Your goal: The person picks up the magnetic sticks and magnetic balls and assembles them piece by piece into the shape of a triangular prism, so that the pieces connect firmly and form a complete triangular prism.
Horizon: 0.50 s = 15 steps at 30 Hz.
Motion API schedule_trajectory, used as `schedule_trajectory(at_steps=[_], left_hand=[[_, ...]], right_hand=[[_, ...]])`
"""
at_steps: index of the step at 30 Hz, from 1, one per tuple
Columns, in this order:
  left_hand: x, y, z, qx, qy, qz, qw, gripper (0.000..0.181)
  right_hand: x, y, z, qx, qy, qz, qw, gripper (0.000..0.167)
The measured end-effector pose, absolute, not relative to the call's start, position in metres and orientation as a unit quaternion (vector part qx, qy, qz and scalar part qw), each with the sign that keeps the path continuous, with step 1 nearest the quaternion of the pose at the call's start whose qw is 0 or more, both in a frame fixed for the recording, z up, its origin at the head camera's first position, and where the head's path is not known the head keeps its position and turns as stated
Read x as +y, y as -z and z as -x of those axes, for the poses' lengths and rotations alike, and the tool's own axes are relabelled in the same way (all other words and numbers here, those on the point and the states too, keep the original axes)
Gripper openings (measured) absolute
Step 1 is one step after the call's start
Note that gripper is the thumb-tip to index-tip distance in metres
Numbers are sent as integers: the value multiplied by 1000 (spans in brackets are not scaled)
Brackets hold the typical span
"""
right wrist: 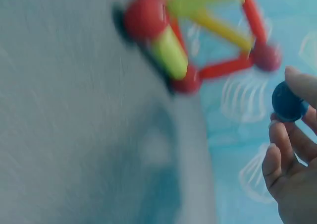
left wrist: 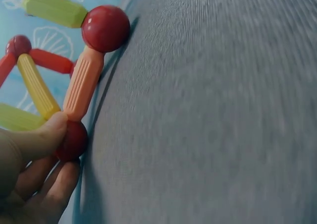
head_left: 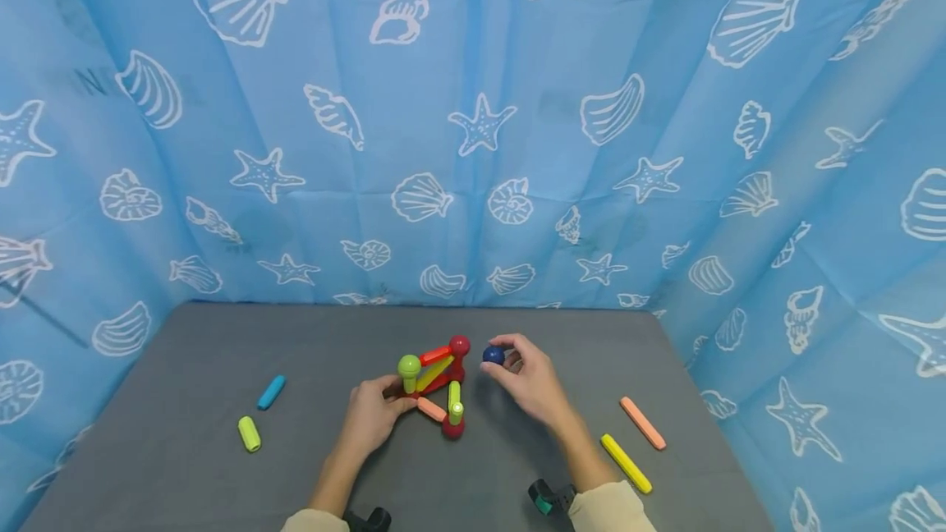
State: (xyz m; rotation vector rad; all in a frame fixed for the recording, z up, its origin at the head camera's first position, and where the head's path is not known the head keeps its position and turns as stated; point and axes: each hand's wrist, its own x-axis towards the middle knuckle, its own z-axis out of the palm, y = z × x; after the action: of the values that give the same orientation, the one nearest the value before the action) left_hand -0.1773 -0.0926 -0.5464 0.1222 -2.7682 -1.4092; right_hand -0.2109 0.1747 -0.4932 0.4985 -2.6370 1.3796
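A frame of coloured rods and balls stands on the grey table. It carries a green ball (head_left: 409, 366) on an upright green rod, a raised red ball (head_left: 459, 345) at the back and another red ball (head_left: 453, 427) at the front. My left hand (head_left: 373, 415) grips the frame's left corner; in the left wrist view, thumb and fingers pinch a red ball (left wrist: 74, 142) where an orange rod (left wrist: 84, 83) joins. To the right of the frame, apart from it, my right hand (head_left: 534, 384) pinches a dark blue ball (head_left: 493, 355) above the table.
On the left of the table (head_left: 185, 483) lie a blue rod (head_left: 271, 392) and a short green rod (head_left: 250, 433). An orange rod (head_left: 643, 423) and a yellow rod (head_left: 626, 464) lie on the right. A blue shell-print curtain (head_left: 473, 171) hangs behind the table.
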Motion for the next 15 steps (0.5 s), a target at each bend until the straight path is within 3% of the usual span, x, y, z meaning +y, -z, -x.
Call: schedule_trajectory(at_steps=[8,15], left_hand=[[-87,544,179,-893,446,-60,22,38],[-84,543,178,-893,446,-56,20,37]], right_hand=[[154,476,177,-852,-457,-254,-25,39],[153,479,173,-863,-430,-261,-50,34]])
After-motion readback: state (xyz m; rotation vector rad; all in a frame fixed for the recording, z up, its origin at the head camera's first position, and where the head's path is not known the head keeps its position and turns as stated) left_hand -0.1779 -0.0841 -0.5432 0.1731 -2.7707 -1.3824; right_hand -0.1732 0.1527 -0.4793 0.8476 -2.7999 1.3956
